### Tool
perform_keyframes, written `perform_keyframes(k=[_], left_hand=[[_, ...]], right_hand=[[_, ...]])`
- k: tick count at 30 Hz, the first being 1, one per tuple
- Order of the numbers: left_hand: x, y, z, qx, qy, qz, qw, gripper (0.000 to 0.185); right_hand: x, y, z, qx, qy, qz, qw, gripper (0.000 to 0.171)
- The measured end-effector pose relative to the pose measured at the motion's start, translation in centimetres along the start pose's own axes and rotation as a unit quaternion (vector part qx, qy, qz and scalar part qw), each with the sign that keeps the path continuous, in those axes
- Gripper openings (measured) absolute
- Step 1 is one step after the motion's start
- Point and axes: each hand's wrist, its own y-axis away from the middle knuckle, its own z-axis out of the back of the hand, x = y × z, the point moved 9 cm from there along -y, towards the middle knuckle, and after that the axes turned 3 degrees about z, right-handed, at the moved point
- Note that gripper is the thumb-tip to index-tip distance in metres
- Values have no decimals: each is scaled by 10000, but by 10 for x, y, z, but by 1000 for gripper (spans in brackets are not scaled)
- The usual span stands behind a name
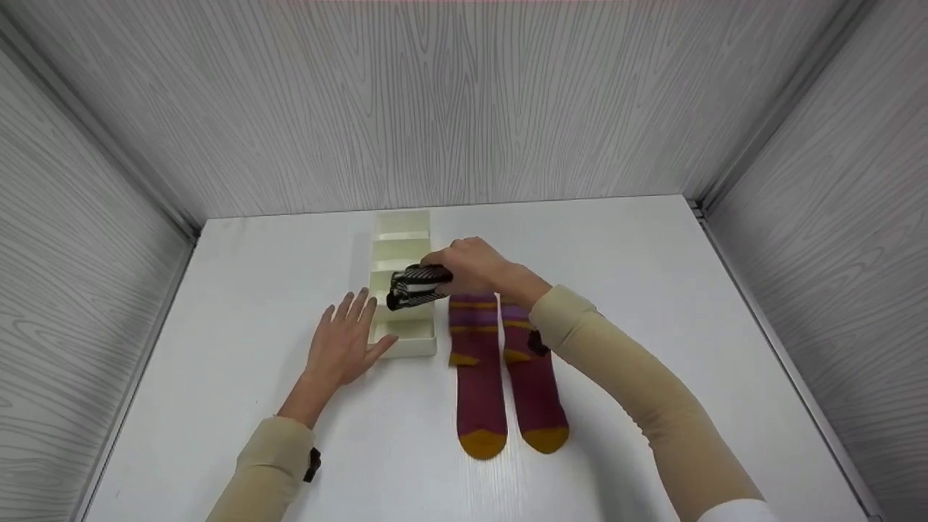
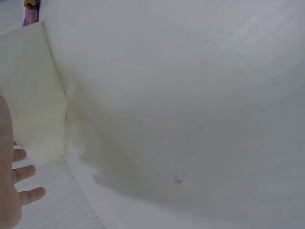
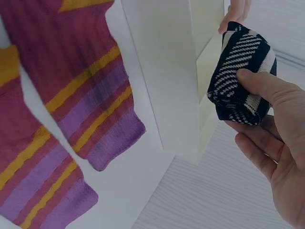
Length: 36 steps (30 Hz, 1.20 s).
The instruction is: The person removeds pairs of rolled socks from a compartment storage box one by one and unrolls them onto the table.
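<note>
My right hand [image 1: 475, 267] pinches a rolled black-and-white patterned sock bundle [image 3: 245, 71] between thumb and fingers, held above a cream compartment box [image 1: 407, 346]. The thumb lies across the knitted stripes in the right wrist view. My left hand [image 1: 342, 348] is at the box's left side, its fingers straight and spread and the thumb over the front left corner. In the left wrist view only part of the left hand [image 2: 12, 181] shows, beside the box's outer wall [image 2: 31, 90]. The bundle and right hand hide some of the box's middle compartments.
Two maroon socks with purple and mustard bands, a left one [image 1: 481, 399] and a right one [image 1: 535, 399], lie side by side right of the box, toes toward me. The white table [image 1: 652, 290] is bounded by grey wood-grain panels [image 1: 449, 109] at the back and sides.
</note>
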Motion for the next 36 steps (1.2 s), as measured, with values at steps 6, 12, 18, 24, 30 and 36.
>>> perform_keyframes(k=[6, 12, 18, 24, 30, 36], left_hand=[[3, -1, 1, 15, 57, 30, 10000, 87], [5, -3, 3, 58, 113, 105, 9999, 87], [-9, -1, 19, -379, 95, 46, 9992, 81], [-37, -4, 43, -859, 436, 48, 9953, 78], [-70, -7, 51, -907, 884, -31, 9919, 75], [-111, -12, 47, -890, 1272, -325, 9873, 74]], right_hand=[[-4, 20, 7, -320, -181, 121, 9993, 49], [-13, 47, 14, -633, -287, 286, 9972, 48], [-26, 83, 11, -1048, -353, 476, 9927, 44], [-41, 124, 7, -1484, -306, 500, 9872, 43], [-47, 161, 7, -1842, -257, 577, 9809, 43], [-54, 194, 2, -2042, -175, 384, 9780, 48]])
